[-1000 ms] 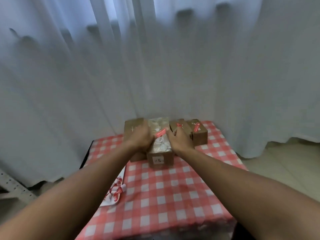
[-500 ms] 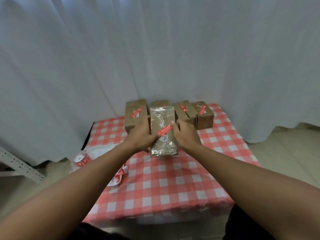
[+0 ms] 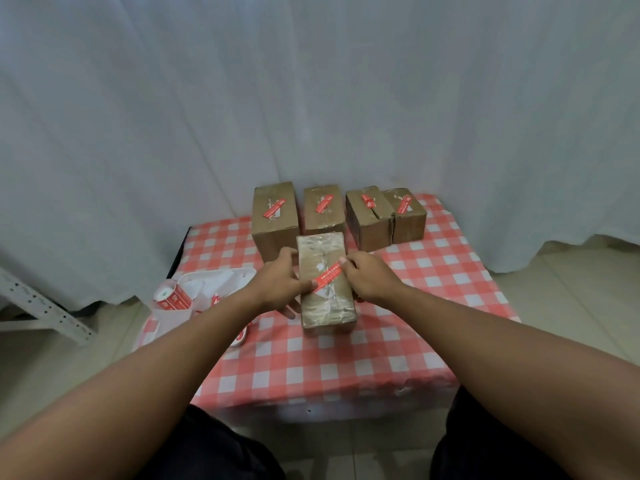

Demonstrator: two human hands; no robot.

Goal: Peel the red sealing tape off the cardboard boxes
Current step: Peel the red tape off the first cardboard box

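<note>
Seen nearest: two dark-clad knees below the frame, both bare forearms reaching forward over a surface point(image 3: 311, 368) draped in red-and-white check.

Pulled out from the row toward the body, presumably for easier working: a cardboard box wrapped in clear film point(image 3: 325, 282), lying lengthwise between the two hands. Stuck slantwise across its top: a strip of red sealing tape point(image 3: 327, 274), still down on the film, not yet lifted by the look of it.

Left hand point(image 3: 280, 284) set against the box's left side, thumb and a finger curled onto the top at the strip's lower end; likely there to brace the box and pin that end. Right hand point(image 3: 369, 278) curled at the right side, fingertips point(image 3: 343, 260) meeting the strip's upper end, apparently pinching or picking at its corner to start the peel. Whether an edge is already free: too small to tell.

Off to the left, hanging over the surface's edge: a white tray point(image 3: 221, 277) holding a roll of red tape point(image 3: 173, 296) and some red scraps, seemingly the place for spent strips.

Farther back, against a white curtain point(image 3: 311, 98): four more cardboard boxes in a row, each with a short red strip still on top — left box point(image 3: 275, 216), second box point(image 3: 323, 209), third box point(image 3: 369, 216), right box point(image 3: 408, 216), the last two touching. Judged from that: most of the job still ahead.
</note>
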